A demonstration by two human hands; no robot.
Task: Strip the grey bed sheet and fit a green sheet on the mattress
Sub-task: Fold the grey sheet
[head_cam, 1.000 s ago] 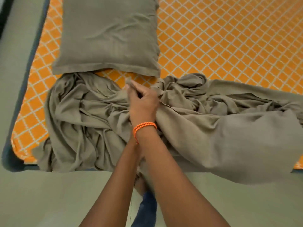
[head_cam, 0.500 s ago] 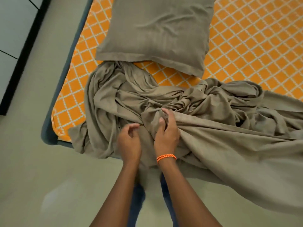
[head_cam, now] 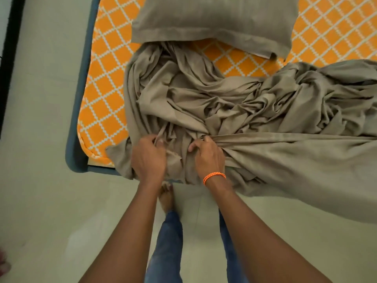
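The grey-beige cotton bed sheet (head_cam: 234, 103) lies crumpled in a big heap on the orange mattress with a white diamond pattern (head_cam: 102, 88), near the edge of the bed where the person stands. One part of the sheet hangs over this edge on the right side and reaches down toward the pale floor (head_cam: 40, 201). A small corner of it also falls over the mattress corner on the left.

Both hands are closed on the fabric at the bed edge. The left hand (head_cam: 148, 158) pinches a narrow fold of the sheet between thumb and fingers. The right hand (head_cam: 208, 156) grips a thick bunch of the cloth, and tight folds run from this fist to the right. On the right wrist sits an orange braided bracelet (head_cam: 214, 177).

A grey pillow in the same cloth (head_cam: 214, 19) rests on the mattress just behind the heap, and its lower edge touches the sheet. The mattress sits in a blue-grey bed frame with a rounded corner (head_cam: 75, 156). Below the arms, blue jeans (head_cam: 169, 242) and one bare foot (head_cam: 166, 198) are seen on the floor.
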